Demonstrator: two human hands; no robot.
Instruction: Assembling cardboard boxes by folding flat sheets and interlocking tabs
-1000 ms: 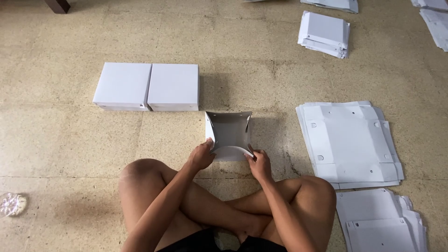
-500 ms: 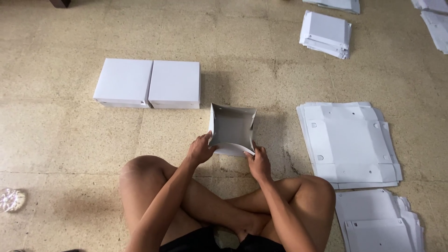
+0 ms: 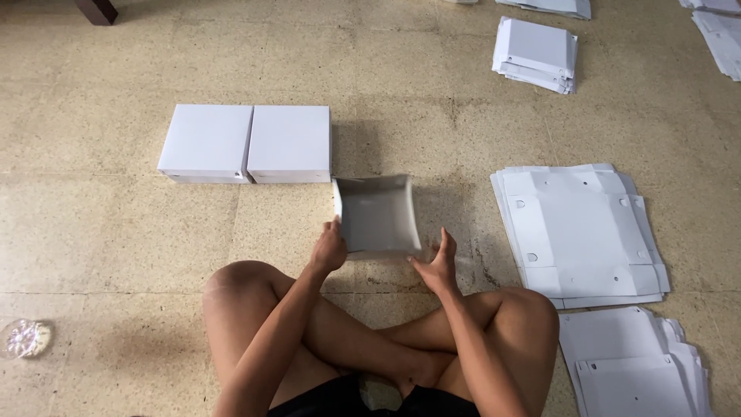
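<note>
From the head camera I look straight down at my crossed legs on a speckled tan floor (image 3: 116, 224). A half-folded white box (image 3: 377, 213) sits on the floor just in front of my knees, its open side up and its walls raised, the near wall bowed.

My left hand (image 3: 330, 250) is at the box's near left corner, fingers (image 3: 333, 228) curled closed around the edge there, gripping it. My right hand (image 3: 438, 262) is beside the near right corner with its fingers (image 3: 448, 241) spread open and pointing up; the palm sits close to the box wall, but I cannot tell whether it actually touches.

Beyond the box, to the left, two finished white boxes (image 3: 245, 144) lie side by side with lids shut, touching each other, the right one just beside the open box's far left corner.

To my right, a stack of flat white box blanks (image 3: 580, 232) lies well apart from the hands. A second stack of blanks (image 3: 641, 361) lies by my right knee at the lower right edge. Farther off, near the top, there is a smaller pile of folded white card (image 3: 536, 54), and more sheets run off the top right corner (image 3: 719, 31).

A small clear round thing (image 3: 25, 338) lies at the far left edge; I cannot tell what it is. A dark furniture leg (image 3: 96, 11) shows at the top left.
</note>
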